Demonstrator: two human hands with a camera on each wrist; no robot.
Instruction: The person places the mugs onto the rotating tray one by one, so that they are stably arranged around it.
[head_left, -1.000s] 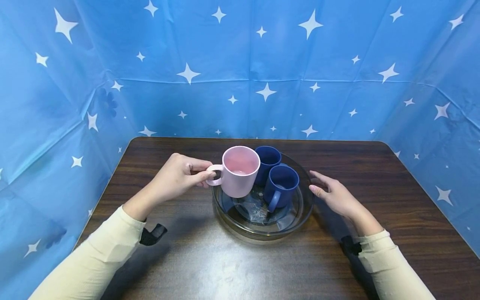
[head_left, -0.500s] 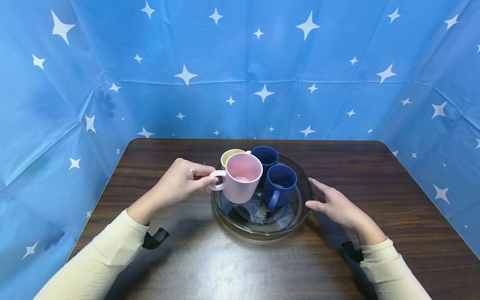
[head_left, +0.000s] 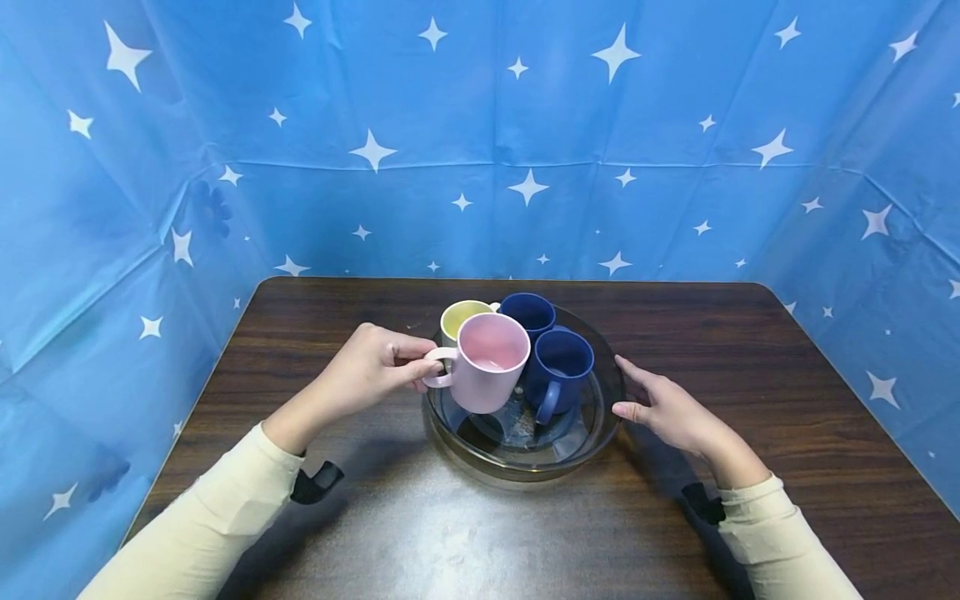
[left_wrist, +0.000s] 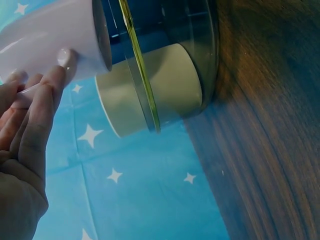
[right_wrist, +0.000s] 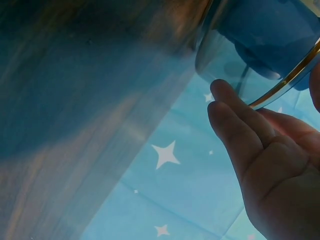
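Note:
My left hand (head_left: 375, 367) pinches the handle of a pink mug (head_left: 491, 367) between thumb and fingers. In the left wrist view the pink mug (left_wrist: 55, 40) hangs above the rim of a clear glass bowl (head_left: 517, 468). Inside the bowl stand two dark blue mugs, one in front (head_left: 561, 375) and one behind (head_left: 528, 312), and a yellow mug (head_left: 463, 317) partly hidden by the pink one. My right hand (head_left: 675, 417) is at the bowl's right side, fingers extended along the outer wall; whether they touch the glass I cannot tell.
The bowl rests on a dark wooden table (head_left: 360, 517), toward its far half. Behind and on both sides hangs a blue cloth (head_left: 450, 108) with white stars. Black straps (head_left: 318, 482) circle both wrists.
The pink mug has moved right and a little lower toward me in my left hand. The yellow mug has come into view behind it. My right hand has barely shifted.

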